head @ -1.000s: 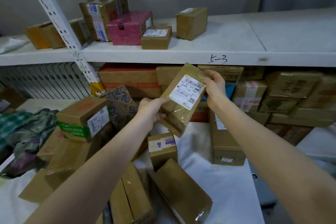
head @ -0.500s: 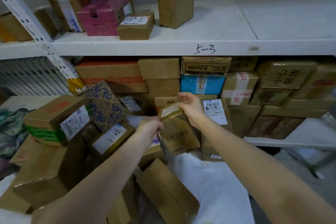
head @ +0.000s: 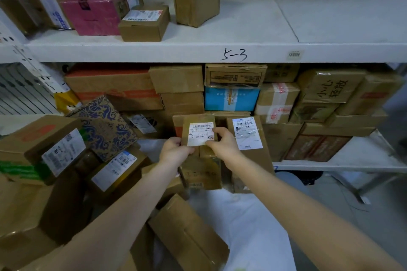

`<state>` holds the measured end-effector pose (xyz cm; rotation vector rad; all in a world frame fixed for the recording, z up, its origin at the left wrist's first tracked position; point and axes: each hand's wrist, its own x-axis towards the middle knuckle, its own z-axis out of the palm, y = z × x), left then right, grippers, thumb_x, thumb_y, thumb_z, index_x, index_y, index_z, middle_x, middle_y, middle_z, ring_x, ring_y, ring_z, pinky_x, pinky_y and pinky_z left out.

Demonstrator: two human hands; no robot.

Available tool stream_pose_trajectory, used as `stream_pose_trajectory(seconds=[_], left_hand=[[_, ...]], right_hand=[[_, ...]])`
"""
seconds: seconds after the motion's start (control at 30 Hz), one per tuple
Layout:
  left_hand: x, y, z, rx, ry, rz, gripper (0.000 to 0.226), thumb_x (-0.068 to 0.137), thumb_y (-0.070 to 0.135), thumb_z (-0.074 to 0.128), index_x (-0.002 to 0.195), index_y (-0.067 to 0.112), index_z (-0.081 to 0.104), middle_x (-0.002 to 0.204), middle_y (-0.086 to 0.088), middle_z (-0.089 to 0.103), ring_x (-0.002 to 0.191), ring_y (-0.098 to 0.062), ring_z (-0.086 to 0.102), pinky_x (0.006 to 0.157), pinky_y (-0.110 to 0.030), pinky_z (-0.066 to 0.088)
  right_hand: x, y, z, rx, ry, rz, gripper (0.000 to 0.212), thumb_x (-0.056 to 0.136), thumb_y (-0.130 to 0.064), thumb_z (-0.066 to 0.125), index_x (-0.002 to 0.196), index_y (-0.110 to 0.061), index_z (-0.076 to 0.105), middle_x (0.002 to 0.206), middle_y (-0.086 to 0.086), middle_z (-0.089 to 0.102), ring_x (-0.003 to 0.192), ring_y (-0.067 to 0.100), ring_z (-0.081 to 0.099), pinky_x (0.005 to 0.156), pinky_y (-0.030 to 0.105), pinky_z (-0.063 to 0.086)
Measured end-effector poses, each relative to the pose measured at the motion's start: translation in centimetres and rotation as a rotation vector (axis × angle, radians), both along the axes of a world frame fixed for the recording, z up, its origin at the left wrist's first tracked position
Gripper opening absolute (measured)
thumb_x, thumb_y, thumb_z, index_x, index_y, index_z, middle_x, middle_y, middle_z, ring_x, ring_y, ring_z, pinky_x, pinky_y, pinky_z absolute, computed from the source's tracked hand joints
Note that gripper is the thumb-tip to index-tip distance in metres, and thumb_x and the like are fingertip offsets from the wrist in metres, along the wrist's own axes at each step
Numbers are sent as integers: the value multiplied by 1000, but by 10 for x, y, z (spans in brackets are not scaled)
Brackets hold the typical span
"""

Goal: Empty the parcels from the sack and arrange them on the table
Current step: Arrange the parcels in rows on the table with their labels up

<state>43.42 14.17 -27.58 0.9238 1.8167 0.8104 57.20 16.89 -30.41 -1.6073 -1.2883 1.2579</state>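
In front of the lower shelf's stacked cartons (head: 182, 81), a tape-wrapped brown parcel (head: 199, 175) is held upright over the white covering (head: 248, 226), just beside a taller labelled carton (head: 255, 160) on its right. The left hand (head: 175, 152) grips its left edge, fingers curled; the right hand (head: 223, 143) pinches its upper right side (thumb on the white shipping label (head: 199, 133)). Loose cartons (head: 39, 152) are heaped at the left.
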Motion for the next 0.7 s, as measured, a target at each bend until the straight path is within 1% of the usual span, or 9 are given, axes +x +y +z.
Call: stream_pose_trajectory(seconds=[0.07, 0.17, 0.27, 0.33, 0.4, 0.47, 0.57, 0.63, 0.7], left_hand=[[3, 2, -2, 43, 30, -26, 45, 81, -3, 66, 121, 14, 54, 111, 3, 60, 106, -19, 56, 93, -34, 48], [11, 4, -16, 33, 32, -121, 45, 81, -12, 58, 120, 12, 57, 115, -3, 62, 103, -21, 58, 85, -28, 46], [27, 2, -29, -31, 45, -211, 51, 84, -10, 54, 129, 11, 52, 117, -7, 61, 103, -23, 57, 83, -26, 43], [36, 4, -36, -31, 48, -245, 52, 84, -3, 59, 134, 11, 48, 122, -9, 61, 109, -26, 58, 85, -27, 45], [41, 6, -39, -11, 69, -245, 46, 88, 9, 61, 132, 14, 48, 120, -3, 60, 115, -25, 56, 94, -31, 46], [43, 8, -41, 13, 85, -245, 41, 91, 17, 59, 131, 17, 49, 125, -2, 59, 118, -23, 54, 100, -36, 44], [42, 15, -49, 25, 91, -228, 39, 93, 12, 54, 132, 16, 47, 122, 0, 59, 117, -22, 53, 94, -33, 43], [36, 21, -54, 25, 79, -192, 39, 94, 6, 50, 132, 17, 49, 124, -3, 60, 113, -21, 55, 89, -30, 45], [29, 29, -58, 10, 105, -179, 45, 94, 2, 47, 137, 16, 47, 128, -5, 60, 110, -19, 55, 82, -26, 44]], right_hand=[[3, -3, -2, 46, -64, -5, 56, 85, -8, 66, 137, -12, 46, 137, 7, 48, 123, 20, 50, 98, 28, 45], [4, -16, -8, 90, -174, 49, 59, 84, -4, 63, 140, -10, 44, 140, 11, 39, 130, 25, 43, 111, 31, 35], [14, -19, -14, 200, -332, 30, 64, 81, -5, 66, 140, -9, 40, 144, 12, 30, 136, 26, 33, 113, 29, 27], [33, -14, -16, 212, -486, -101, 68, 81, -12, 70, 140, -8, 36, 149, 14, 26, 140, 29, 26, 115, 37, 27], [59, -8, -20, 98, -699, -231, 74, 82, -24, 70, 142, -10, 30, 153, 17, 20, 143, 34, 18, 116, 50, 23], [83, -6, -29, -132, -792, -269, 80, 84, -36, 66, 145, -13, 21, 154, 18, 13, 144, 35, 14, 113, 56, 22], [98, -6, -46, -324, -558, -245, 73, 88, -46, 60, 141, -9, 25, 144, 18, 33, 129, 35, 40, 100, 46, 43], [96, -7, -53, -244, -436, -233, 62, 91, -39, 59, 134, -2, 35, 133, 19, 48, 120, 34, 51, 94, 41, 48], [95, -6, -55, -150, -416, -239, 55, 91, -32, 61, 131, 0, 39, 130, 21, 52, 119, 35, 51, 94, 41, 46]])
